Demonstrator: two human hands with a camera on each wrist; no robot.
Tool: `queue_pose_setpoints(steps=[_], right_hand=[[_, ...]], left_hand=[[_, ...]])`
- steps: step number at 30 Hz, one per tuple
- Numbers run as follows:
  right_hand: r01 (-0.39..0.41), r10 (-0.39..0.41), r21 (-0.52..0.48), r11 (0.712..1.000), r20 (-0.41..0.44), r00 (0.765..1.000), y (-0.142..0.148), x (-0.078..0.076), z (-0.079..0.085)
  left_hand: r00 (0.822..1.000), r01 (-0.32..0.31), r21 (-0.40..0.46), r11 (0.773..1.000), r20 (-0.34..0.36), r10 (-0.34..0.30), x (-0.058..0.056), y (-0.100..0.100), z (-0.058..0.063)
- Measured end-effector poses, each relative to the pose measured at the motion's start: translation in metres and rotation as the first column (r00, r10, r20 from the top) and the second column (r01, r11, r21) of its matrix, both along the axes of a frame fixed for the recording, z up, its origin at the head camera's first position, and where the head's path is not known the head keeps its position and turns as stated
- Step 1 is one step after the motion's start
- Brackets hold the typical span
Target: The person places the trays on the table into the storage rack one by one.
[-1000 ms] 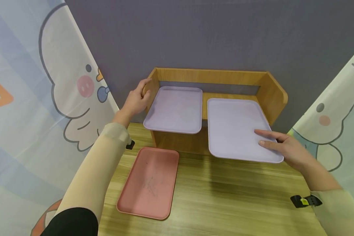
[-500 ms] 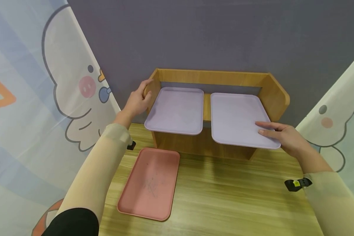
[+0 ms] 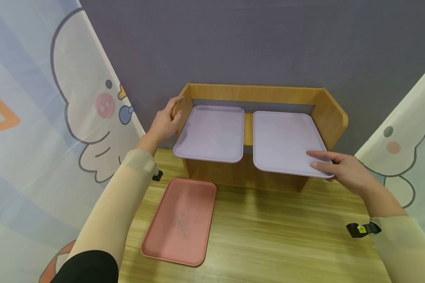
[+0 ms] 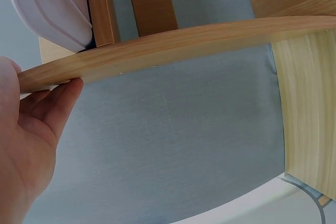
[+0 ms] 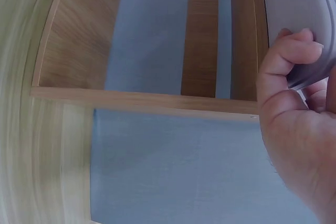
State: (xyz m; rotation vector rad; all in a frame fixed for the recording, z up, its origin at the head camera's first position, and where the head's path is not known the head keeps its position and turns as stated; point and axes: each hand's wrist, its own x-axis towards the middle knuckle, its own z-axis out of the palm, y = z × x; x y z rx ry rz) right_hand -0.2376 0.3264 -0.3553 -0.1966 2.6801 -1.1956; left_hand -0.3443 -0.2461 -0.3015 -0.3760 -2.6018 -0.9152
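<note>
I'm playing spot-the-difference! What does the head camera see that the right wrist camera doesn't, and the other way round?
Of these two, only the head view shows the pink tray, the left purple tray and the left hand.
Only the right wrist view shows the underside of the right purple tray, with fingers curled beneath it.
Both show the right hand, part of that tray and the wooden shelf.

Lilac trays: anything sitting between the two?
No object. The head view shows a narrow strip of bare wooden shelf between the left tray and the right tray; they don't touch.
</note>
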Motion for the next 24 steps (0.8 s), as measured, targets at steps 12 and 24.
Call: queue_pose_setpoints(steps=[12,24], right_hand=[[0.056,-0.056,-0.023,0.998,0.004,0.998,-0.006,-0.011,-0.003],[0.051,-0.049,-0.094,0.994,0.024,0.999,-0.009,-0.018,-0.004]], left_hand=[[0.999,-0.01,-0.018,1.0,-0.032,0.01,0.001,0.0,-0.001],[0.999,-0.02,-0.012,1.0,-0.032,0.019,0.004,-0.005,-0.001]])
